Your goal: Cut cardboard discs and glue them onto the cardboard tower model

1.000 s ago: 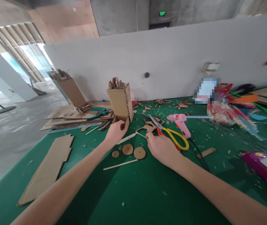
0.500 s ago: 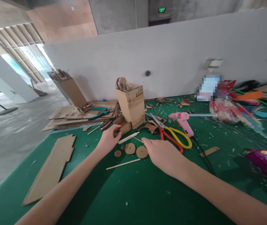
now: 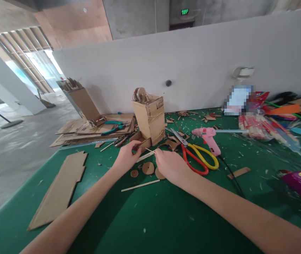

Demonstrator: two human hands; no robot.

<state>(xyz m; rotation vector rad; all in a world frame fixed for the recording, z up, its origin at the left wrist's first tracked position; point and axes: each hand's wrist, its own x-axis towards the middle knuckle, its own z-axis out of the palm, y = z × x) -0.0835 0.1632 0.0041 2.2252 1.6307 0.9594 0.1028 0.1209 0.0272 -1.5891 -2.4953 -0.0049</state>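
My right hand is closed around a thin stick, its narrow end pointing left toward a low cardboard tray. This tray sits at the foot of a tall cardboard box topped by a round, wire-wrapped piece. At the tray's left front, my left hand has its fingers curled on the wall; the fingertips are partly hidden. Below the hands lie a cardboard disc, a smaller disc and a third disc partly covered by my right hand. A pale strip lies between the hands.
Scissors and a pink glue gun lie to the right, its cord trailing forward. Teal-handled pliers rest on stacked cardboard. A cut cardboard sheet is at left, a wooden stick in front.
My right hand has moved left and slightly up, bringing the stick's end close to the tray wall. My left hand has shifted slightly right along the tray.
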